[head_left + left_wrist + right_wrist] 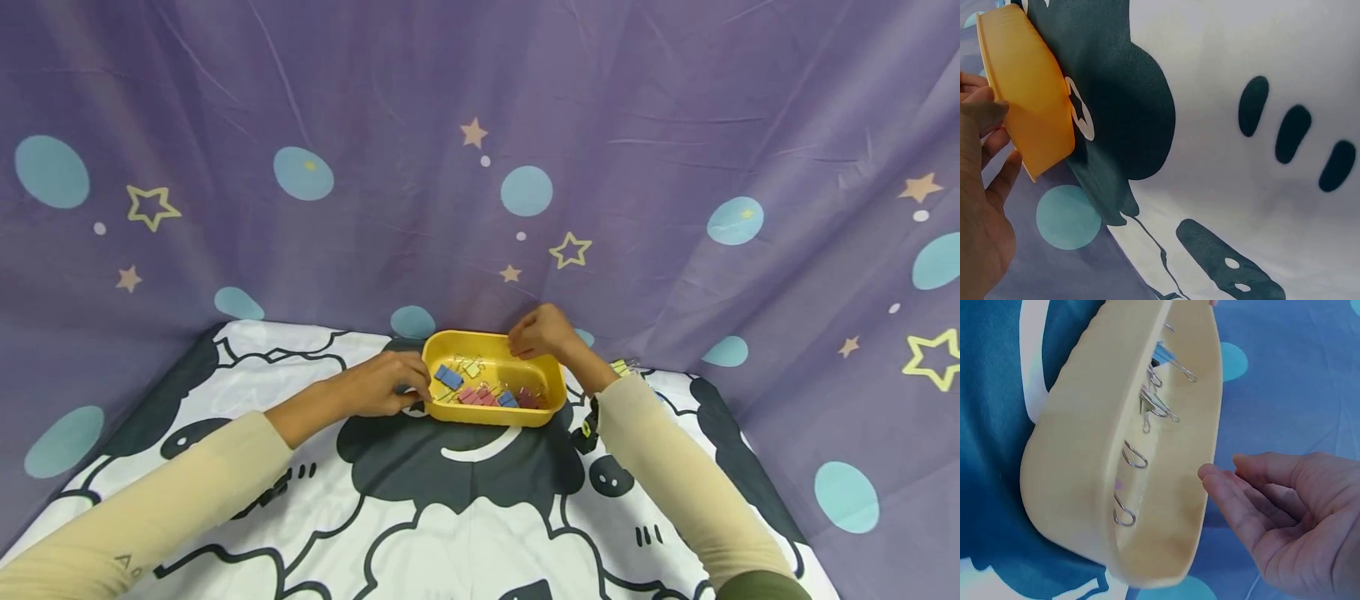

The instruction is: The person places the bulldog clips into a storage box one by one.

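A yellow plastic container (495, 420) with rounded corners stands at the back of the cloth. Inside lie several binder clips: blue clips (448, 377), a pale yellow clip (471, 367), pink clips (477, 397) and a dark red clip (528, 400). My left hand (384, 385) pinches the container's left end, thumb at the rim in the left wrist view. Over the back right rim is my right hand (542, 332); its fingers (1235, 506) are loosely bent with nothing between them, close beside the container's wall in the right wrist view.
Yellow binder clips (621, 367) lie on the cloth to the right of the container, partly behind my right forearm. A black-and-white patterned cloth (465, 550) covers the table. Behind it hangs a purple curtain (420, 167) with stars and blue spots.
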The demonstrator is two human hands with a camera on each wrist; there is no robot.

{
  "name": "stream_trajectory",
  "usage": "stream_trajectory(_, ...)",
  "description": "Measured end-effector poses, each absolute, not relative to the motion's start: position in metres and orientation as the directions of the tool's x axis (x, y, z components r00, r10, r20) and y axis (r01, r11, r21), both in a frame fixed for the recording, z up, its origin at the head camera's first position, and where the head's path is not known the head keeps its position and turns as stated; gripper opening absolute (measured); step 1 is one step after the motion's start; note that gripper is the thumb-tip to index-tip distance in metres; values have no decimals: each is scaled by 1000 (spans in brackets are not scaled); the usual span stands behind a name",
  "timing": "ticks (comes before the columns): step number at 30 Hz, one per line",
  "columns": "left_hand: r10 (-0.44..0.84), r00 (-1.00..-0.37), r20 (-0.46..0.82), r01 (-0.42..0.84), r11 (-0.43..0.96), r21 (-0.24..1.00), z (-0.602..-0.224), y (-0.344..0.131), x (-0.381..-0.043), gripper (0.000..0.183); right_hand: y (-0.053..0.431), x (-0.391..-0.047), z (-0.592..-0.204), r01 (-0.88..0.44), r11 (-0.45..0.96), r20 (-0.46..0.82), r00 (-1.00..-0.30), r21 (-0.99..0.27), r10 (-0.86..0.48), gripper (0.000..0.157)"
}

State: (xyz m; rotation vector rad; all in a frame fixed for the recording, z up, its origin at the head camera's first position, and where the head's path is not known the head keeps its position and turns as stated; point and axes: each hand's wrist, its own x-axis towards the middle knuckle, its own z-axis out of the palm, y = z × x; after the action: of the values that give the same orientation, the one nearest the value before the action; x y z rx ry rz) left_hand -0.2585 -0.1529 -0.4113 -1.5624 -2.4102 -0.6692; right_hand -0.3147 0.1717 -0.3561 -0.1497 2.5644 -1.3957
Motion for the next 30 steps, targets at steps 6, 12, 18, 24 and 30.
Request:
stream_trajectory(6, 814, -424, 398, 902, 337, 272, -413, -153, -259, 20, 189, -313, -352, 51, 523, -165, -971, -851, -173, 22)
stream_trajectory(12, 813, -423, 400, 903, 342, 259, -414, -153, -260, 21, 211, -312, -350, 87, 518, -190, -971, -851, -148, 25)
stream_trajectory(18, 814, -418, 403, 906, 340, 253, -414, -153, -260, 21, 234, -307, -342, 115, 499, -207, -969, -859, -135, 31)
stream_trajectory(24, 811, -435, 393, 898, 356, 258, -411, -152, -258, 21, 256, -304, -338, 130, 492, -211, -971, -861, -111, 35)
stream_trajectory(30, 813, -419, 404, 906, 346, 244, -414, -152, -259, 22, 275, -298, -340, 103, 521, -184, -977, -847, -107, 35)
